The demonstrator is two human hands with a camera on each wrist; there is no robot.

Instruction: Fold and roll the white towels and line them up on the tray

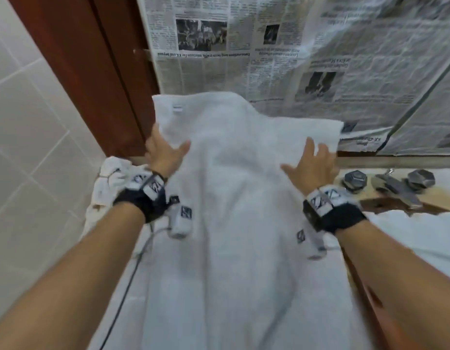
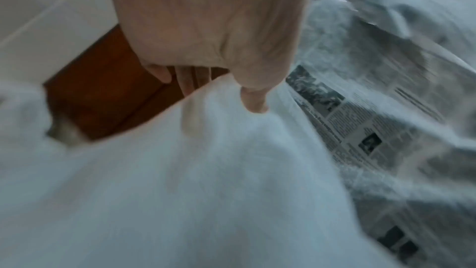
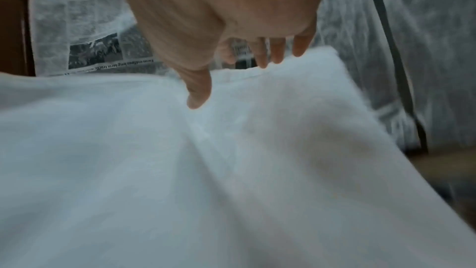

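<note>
A white towel [image 1: 231, 198] lies stretched out in front of me, its far end raised against the newspaper-covered wall. My left hand [image 1: 165, 150] is at the towel's [image 2: 206, 180] left edge. Its thumb [image 2: 253, 101] presses on top, and its fingers [image 2: 186, 83] go behind the edge and pinch it. My right hand [image 1: 312, 165] lies spread near the towel's far right corner, fingers straight. In the right wrist view its thumb [image 3: 197, 97] touches the towel [image 3: 231, 170] and the fingertips [image 3: 276, 56] reach the far edge. No tray is in view.
A crumpled white cloth [image 1: 110, 180] sits at the left by the brown wooden frame [image 1: 92, 72]. Newspaper [image 1: 294, 59] covers the wall behind. Two dark tap handles [image 1: 355, 180] and a spout [image 1: 395, 188] stand at the right. More white cloth [image 1: 421, 238] lies below them.
</note>
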